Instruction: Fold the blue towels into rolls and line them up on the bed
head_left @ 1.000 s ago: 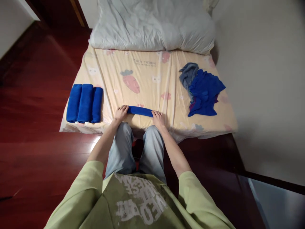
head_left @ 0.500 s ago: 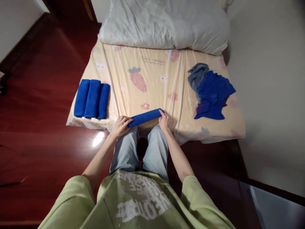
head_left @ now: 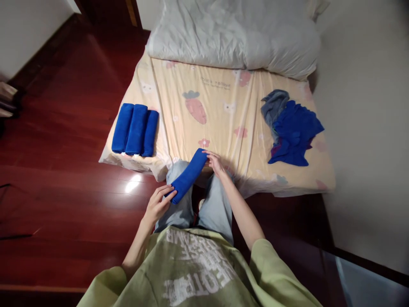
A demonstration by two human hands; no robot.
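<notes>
A rolled blue towel (head_left: 189,175) is held at a slant over my knees, its far end close to the bed's front edge. My left hand (head_left: 159,201) grips its near end, thumb side hidden beneath. At the far end, the fingers of my right hand (head_left: 215,162) are closed on the towel's edge. Three more rolled blue towels (head_left: 136,130) lie side by side at the left of the bed. To the right is a loose heap of crumpled blue cloths (head_left: 295,134), with a grey cloth (head_left: 275,104) at its upper left.
The bed (head_left: 220,111) has a yellowish sheet printed with carrots and flowers. Across its back lies a bulky pale quilt (head_left: 233,34). A wall (head_left: 367,128) rises close on the right, and dark red wooden floor (head_left: 64,170) stretches to the left.
The rolled towel has been lifted off the bed's edge and tilted, its left end drawn toward my body by my left hand. The whole view has shifted slightly.
</notes>
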